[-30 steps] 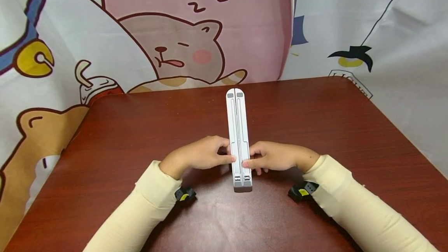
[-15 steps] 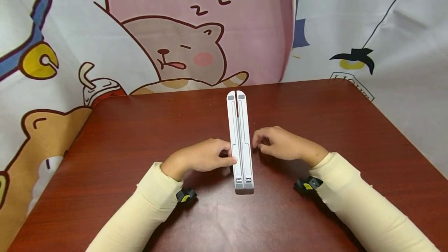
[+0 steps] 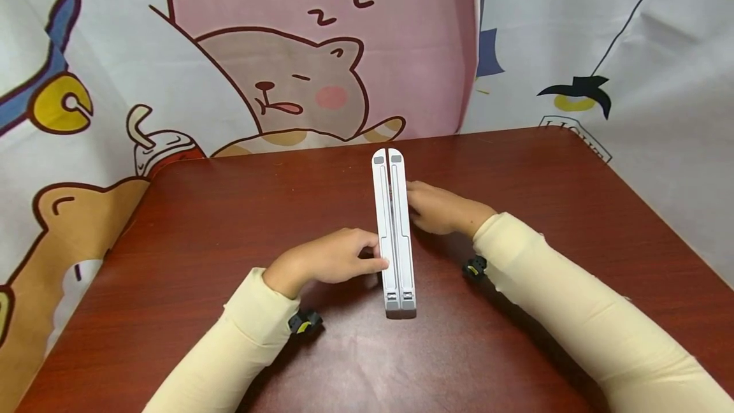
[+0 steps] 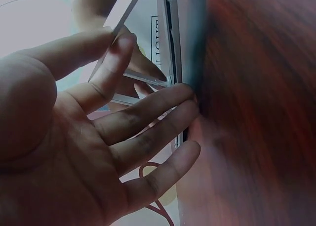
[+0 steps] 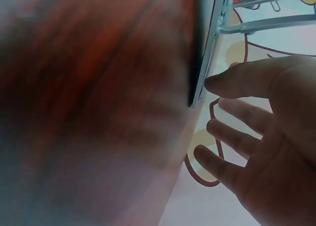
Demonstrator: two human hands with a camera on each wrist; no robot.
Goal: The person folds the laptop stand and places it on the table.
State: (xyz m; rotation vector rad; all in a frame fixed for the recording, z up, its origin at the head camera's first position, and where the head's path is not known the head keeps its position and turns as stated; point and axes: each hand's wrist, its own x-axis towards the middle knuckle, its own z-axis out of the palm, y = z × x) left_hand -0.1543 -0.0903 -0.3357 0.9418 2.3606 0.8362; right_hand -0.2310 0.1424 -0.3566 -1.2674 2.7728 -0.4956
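Observation:
A silver folding laptop stand [image 3: 399, 241] stands on the table in front of me, its two long rails nearly side by side with a narrow gap. Grey pads sit at the rail ends. My left hand [image 3: 339, 255] pinches the near left rail between thumb and index finger; in the left wrist view its other fingers [image 4: 148, 142] stretch toward the lower bar. Beside the far half of the stand is my right hand [image 3: 440, 208], fingertips partly hidden behind the right rail. In the right wrist view its thumb [image 5: 237, 82] overlaps the base rail [image 5: 210, 53], other fingers loosely extended.
The stand rests on a reddish-brown wooden table [image 3: 258, 196]. Behind it hangs a cloth [image 3: 424, 50] printed with cartoon animals. Black wrist cameras [image 3: 305, 322] are strapped under both cream sleeves [image 3: 252, 324].
My right hand has let go of the near right rail and moved away from me to the stand's far half. The rails have parted slightly at the far end. The left hand keeps its pinch.

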